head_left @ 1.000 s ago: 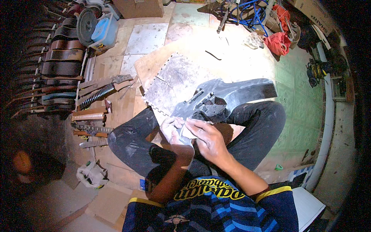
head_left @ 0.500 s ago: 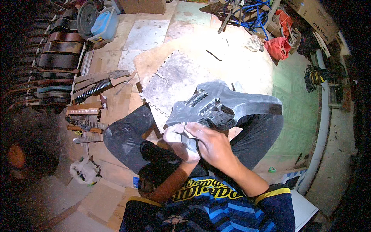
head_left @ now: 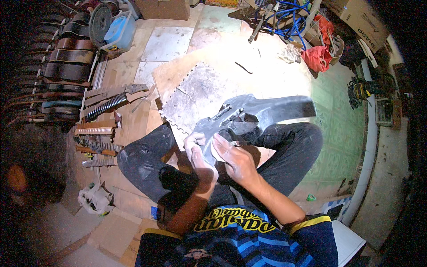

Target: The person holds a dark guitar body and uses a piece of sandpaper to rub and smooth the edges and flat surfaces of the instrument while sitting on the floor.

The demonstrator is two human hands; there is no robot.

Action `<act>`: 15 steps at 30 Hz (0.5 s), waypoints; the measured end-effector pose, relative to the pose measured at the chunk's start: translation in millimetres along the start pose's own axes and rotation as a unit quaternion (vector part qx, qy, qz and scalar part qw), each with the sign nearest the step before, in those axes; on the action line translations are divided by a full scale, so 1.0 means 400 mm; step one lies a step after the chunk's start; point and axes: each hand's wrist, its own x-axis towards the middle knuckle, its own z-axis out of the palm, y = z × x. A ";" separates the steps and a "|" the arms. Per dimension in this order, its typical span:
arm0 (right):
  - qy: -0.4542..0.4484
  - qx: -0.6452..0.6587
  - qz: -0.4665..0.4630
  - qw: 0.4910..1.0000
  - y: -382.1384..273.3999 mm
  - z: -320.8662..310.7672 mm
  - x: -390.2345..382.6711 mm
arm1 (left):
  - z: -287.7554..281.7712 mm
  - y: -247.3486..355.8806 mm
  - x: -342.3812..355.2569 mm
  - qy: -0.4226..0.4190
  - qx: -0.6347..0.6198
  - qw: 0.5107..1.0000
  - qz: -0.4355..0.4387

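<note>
A dark grey electric guitar body [head_left: 262,105], coated with pale dust, rests tilted across my lap. Cut-out cavities show in its upper face. My left hand [head_left: 199,155] is wrapped round its near left end, the fingers curled over the edge and white with dust. Beside it, my right hand [head_left: 235,161] presses its fingers together against the near edge of the body. A pale edge shows beneath those fingers, but what it belongs to is too small to tell.
Several guitar necks [head_left: 106,107] lie on the floor at left, near a rack of guitar bodies [head_left: 66,71]. A grey foam mat [head_left: 191,89] lies ahead on a board. Blue hose [head_left: 293,26], a red bag [head_left: 316,58] and cardboard boxes [head_left: 367,26] stand far right.
The guitar body has shifted slightly left and tilted, its right end rising in the picture. My hands, close together before, are now farther apart along its near edge.
</note>
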 end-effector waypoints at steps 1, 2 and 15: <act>0.013 0.050 -0.009 0.999 -0.023 0.015 -0.004 | 0.002 -0.001 0.011 0.008 -0.004 1.000 -0.017; 0.026 0.100 -0.017 0.994 -0.048 0.030 -0.011 | 0.000 0.002 0.019 0.016 -0.007 0.999 -0.033; 0.003 0.115 0.027 0.993 -0.032 0.021 0.060 | 0.021 0.057 0.080 0.028 -0.078 0.992 -0.095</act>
